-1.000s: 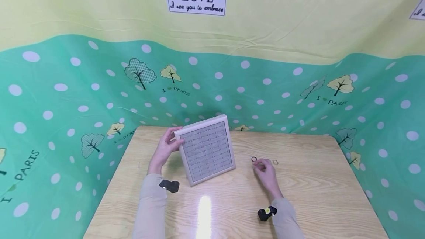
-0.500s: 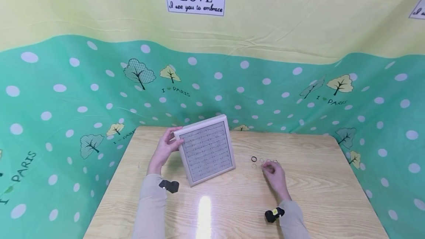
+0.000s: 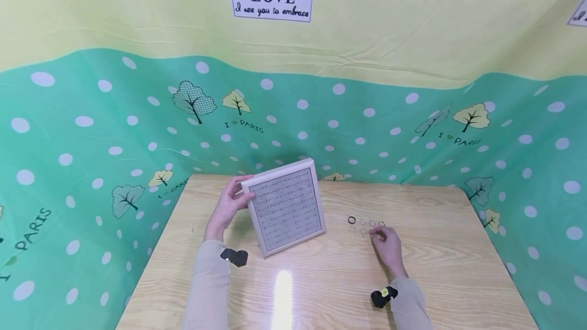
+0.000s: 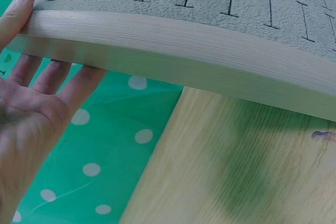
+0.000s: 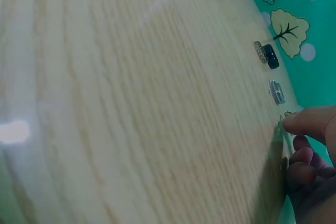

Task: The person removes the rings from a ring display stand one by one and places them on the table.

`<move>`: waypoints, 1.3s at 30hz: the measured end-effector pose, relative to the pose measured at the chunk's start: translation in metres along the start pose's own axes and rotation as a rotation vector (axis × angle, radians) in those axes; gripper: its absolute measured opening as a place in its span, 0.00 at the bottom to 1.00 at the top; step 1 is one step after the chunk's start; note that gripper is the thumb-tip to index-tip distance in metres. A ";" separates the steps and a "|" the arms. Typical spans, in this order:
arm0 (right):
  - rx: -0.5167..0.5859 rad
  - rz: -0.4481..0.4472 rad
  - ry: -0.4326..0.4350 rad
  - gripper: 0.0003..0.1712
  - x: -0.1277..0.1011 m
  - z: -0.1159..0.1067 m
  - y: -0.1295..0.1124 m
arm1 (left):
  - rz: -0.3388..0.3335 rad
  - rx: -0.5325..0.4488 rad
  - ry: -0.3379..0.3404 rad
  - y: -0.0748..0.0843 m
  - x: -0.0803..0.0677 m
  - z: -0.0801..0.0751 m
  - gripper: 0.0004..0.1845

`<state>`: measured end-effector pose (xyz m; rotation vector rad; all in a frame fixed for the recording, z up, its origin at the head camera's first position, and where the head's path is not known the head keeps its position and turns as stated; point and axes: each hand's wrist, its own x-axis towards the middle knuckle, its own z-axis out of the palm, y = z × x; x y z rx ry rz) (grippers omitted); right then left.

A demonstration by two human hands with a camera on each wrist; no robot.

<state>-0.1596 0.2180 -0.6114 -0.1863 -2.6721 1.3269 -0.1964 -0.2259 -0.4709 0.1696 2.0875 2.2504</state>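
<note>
Small finger rings [image 3: 365,226], laid in two short rows on the pale wood-grain tabletop [image 3: 435,269], sit to the right of a square, light wooden display tray lined with grey slotted foam [image 3: 285,207]. One ring at the left end of the far row is dark [image 3: 351,220]; the others are thin and pale, hard to tell apart in the head view.

The right hand [image 3: 388,246] rests at the right end of the near row. Its thumb and forefinger [image 5: 307,121] are drawn together at the tips on a small gold-coloured ring [image 5: 287,114] lying on the table, while the remaining fingers curl loosely under the palm. In the right wrist view a dark ring and a sparkly one beside it [image 5: 266,55] lie farther along the table, with another sparkly ring [image 5: 276,92] between them and the fingertips.

The left hand [image 3: 228,206] holds the tray tilted up on its near edge, the slotted face turned toward the person. The thumb [image 4: 16,14] presses on the front rim at the upper left corner, and the other fingers [image 4: 50,77] lie nearly straight and slightly apart behind the back of the tray. Behind the table hangs a green and yellow cloth with white dots and trees [image 3: 91,131].
</note>
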 end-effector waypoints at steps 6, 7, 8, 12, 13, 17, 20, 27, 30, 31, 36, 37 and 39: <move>-0.002 0.010 0.010 0.04 -0.002 -0.001 0.001 | 0.000 -0.005 -0.003 0.002 -0.001 0.001 0.26; 0.002 0.011 0.015 0.04 -0.002 -0.001 0.001 | 0.001 -0.003 -0.002 0.002 -0.001 0.001 0.26; 0.007 0.010 0.020 0.04 -0.002 -0.001 0.002 | 0.002 -0.003 -0.002 0.002 -0.002 0.001 0.26; 0.020 0.002 0.038 0.04 -0.002 0.000 0.002 | 0.001 0.001 0.000 0.004 -0.002 0.001 0.26; 0.023 0.001 0.041 0.04 -0.002 0.000 0.002 | 0.000 0.002 0.001 0.003 -0.001 0.001 0.26; 0.022 0.005 0.045 0.04 -0.003 0.000 0.003 | -0.005 -0.001 0.003 -0.003 0.001 -0.001 0.26; 0.015 0.016 0.036 0.04 -0.003 -0.001 0.004 | -0.002 -0.005 0.006 -0.011 0.004 -0.003 0.27; 0.015 0.031 0.025 0.05 -0.003 0.000 0.005 | 0.007 -0.004 0.016 -0.018 0.006 -0.006 0.27; 0.021 0.043 0.031 0.07 -0.003 0.000 0.004 | 0.008 0.005 0.009 -0.018 0.006 -0.006 0.28; 0.026 0.050 0.030 0.08 -0.003 0.000 0.003 | 0.010 0.009 0.005 -0.017 0.006 -0.007 0.28; 0.055 0.077 -0.002 0.16 -0.006 -0.004 -0.001 | 0.012 0.072 -0.029 -0.017 0.006 -0.008 0.30; 0.062 0.081 -0.004 0.17 -0.007 -0.005 -0.001 | 0.013 0.081 -0.039 -0.017 0.007 -0.009 0.32; 0.068 0.085 -0.004 0.19 -0.010 -0.008 -0.002 | 0.004 0.096 -0.056 -0.019 0.007 -0.009 0.35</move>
